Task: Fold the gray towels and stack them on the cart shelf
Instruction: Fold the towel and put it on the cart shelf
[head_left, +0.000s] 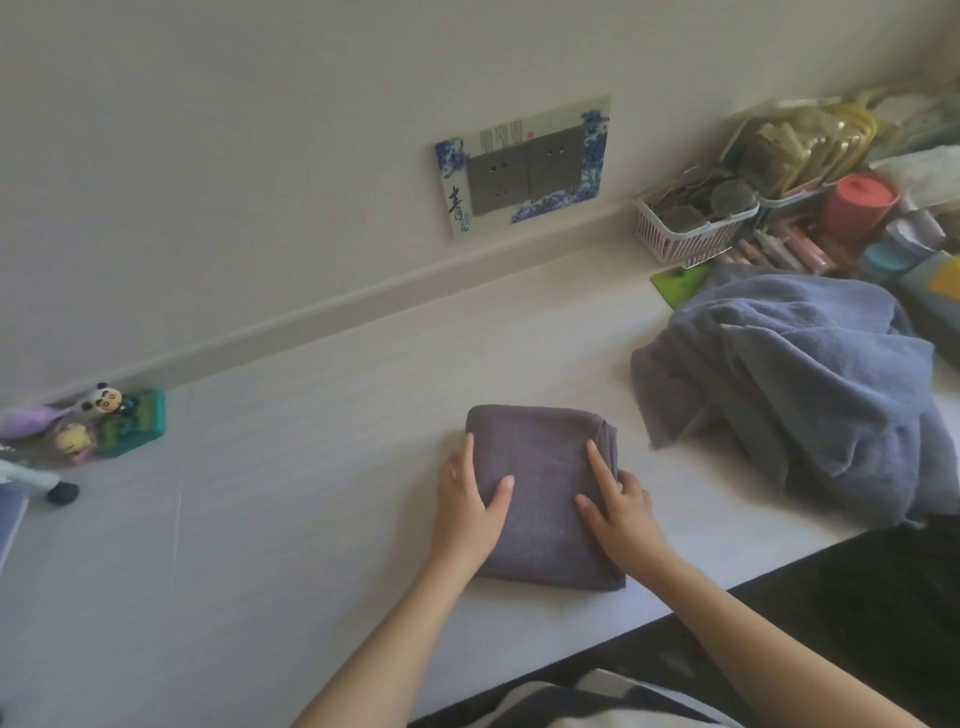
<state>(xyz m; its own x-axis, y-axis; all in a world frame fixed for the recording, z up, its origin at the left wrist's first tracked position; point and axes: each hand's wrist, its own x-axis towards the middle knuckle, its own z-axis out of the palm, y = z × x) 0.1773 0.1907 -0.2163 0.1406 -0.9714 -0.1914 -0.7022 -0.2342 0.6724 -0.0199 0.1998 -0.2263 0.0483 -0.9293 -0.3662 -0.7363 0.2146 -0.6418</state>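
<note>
Folded towel (540, 467): one, dark gray, soft nap, folded to a thick rectangle with layered edges showing along its right side. Lies flat on the white table (311, 467), near the front edge, about mid-table.

Left hand (470, 512): flat on the towel's left edge, fingers straight and together, thumb spread onto the cloth. Pressing, not gripping.

Right hand (618, 512): on the towel's right side, index finger stretched out along the top, thumb apart on the cloth; the other fingers drop over the right edge, and whether they curl under it I cannot tell.

Loose towels (789, 389): a rumpled blue-gray heap to the right of the folded one, just apart from it, reaching the table's far right. Count unclear, perhaps two or more tangled together.

Baskets (691, 228): two visible at the back right against the wall, one pink with slotted sides, filled with packets.

Red tub (860, 205): one, lidded, beside the baskets.

Green card (675, 283): one, partly under the heap.

Socket plate (524, 166): one, gray double outlet in a blue-and-white surround, on the wall.

Figurines (98, 421): a small cluster at far left, a panda among them, on a green base.
</note>
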